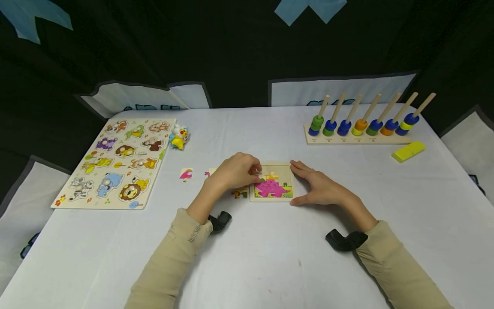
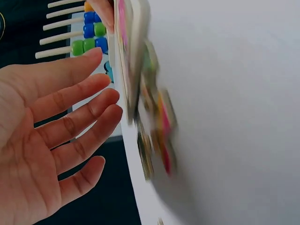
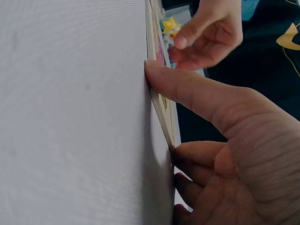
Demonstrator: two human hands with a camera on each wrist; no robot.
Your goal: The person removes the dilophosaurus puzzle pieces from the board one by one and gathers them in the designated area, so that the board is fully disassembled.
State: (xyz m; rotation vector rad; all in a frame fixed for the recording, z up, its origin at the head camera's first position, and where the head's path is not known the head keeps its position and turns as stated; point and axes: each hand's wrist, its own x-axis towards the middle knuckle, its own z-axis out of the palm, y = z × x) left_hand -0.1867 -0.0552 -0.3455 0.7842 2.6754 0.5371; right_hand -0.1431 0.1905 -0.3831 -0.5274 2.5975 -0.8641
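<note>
A small wooden jigsaw board (image 1: 286,171) with a pink dinosaur picture (image 1: 272,189) lies in front of me, its upper part partly bare. My right hand (image 1: 318,187) holds the board at its right side, thumb by the near corner and fingers by the far one. Over the board's left edge is my left hand (image 1: 236,170), fingers loosely bent; the left wrist view shows nothing between thumb and fingers. A loose jigsaw piece (image 1: 240,193) lies beside the board, partly under that hand. Farther left is a pink piece (image 1: 186,174); another piece is mostly hidden by the left hand.
At the left lies a large animal peg puzzle (image 1: 125,163), with a yellow and blue toy figure (image 1: 179,137) beside it. A peg stand (image 1: 355,140) with coloured beads stands at the back right. In front of it lies a yellow block (image 1: 409,151).
</note>
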